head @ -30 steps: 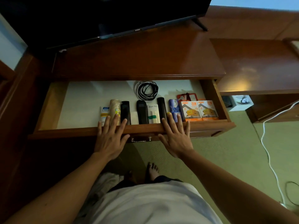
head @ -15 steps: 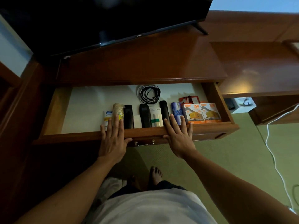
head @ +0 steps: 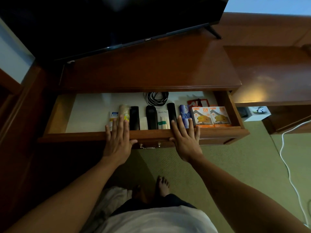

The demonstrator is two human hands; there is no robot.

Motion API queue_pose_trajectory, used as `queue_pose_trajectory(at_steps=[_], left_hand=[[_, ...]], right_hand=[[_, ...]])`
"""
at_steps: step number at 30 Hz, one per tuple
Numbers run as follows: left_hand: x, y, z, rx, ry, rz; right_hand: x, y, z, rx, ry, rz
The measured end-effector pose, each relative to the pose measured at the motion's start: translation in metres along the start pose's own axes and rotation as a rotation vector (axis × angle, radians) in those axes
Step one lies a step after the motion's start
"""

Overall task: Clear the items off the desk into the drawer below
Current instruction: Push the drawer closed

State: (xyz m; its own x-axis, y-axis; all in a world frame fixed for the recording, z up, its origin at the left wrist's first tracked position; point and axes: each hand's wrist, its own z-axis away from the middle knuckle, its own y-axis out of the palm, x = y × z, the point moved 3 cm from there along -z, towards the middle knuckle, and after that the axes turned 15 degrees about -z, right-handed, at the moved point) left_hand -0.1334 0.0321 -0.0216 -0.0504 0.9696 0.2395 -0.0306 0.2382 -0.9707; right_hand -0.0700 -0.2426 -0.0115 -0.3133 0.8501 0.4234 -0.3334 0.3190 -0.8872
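Observation:
The wooden drawer [head: 70, 136] under the desk top [head: 151, 71] stands partly pulled out. A row of items lies along its front: a white tube [head: 112, 117], a beige roll [head: 124, 111], three black remotes [head: 134, 117], a blue pack [head: 184, 113] and two orange boxes [head: 211, 116]. A coiled black cable [head: 157, 98] lies behind them. My left hand [head: 117, 142] and my right hand [head: 186, 140] rest flat against the drawer's front panel, fingers spread over its top edge, holding nothing.
A dark television [head: 117, 21] stands at the back of the desk. A lower side table [head: 272, 78] adjoins on the right, with a white box [head: 257, 112] beneath it. A white cable [head: 289, 174] trails over the green carpet. My bare foot [head: 162, 185] is below the drawer.
The drawer has slid inward under the desk top, with both flat hands moving forward against its front panel. Less of the drawer's white floor shows now.

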Motion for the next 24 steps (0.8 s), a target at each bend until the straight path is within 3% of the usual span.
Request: queue_pose_trajectory(at_steps=[8,14,20,24], left_hand=[[0.017,-0.008,-0.068,0.128,0.014,-0.031],[0.029,-0.023,-0.11,0.119,0.015,-0.098],[0.033,-0.053,-0.163,0.183,-0.151,-0.044],[0.034,-0.06,-0.187,0.177,-0.094,-0.066]], right_hand=[[0.0,-0.02,-0.066,0.01,-0.008,0.065],[0.011,-0.038,-0.109,-0.012,-0.077,0.144],[0.027,-0.075,-0.16,-0.059,-0.013,0.17],[0.024,-0.083,-0.189,0.002,-0.007,0.184]])
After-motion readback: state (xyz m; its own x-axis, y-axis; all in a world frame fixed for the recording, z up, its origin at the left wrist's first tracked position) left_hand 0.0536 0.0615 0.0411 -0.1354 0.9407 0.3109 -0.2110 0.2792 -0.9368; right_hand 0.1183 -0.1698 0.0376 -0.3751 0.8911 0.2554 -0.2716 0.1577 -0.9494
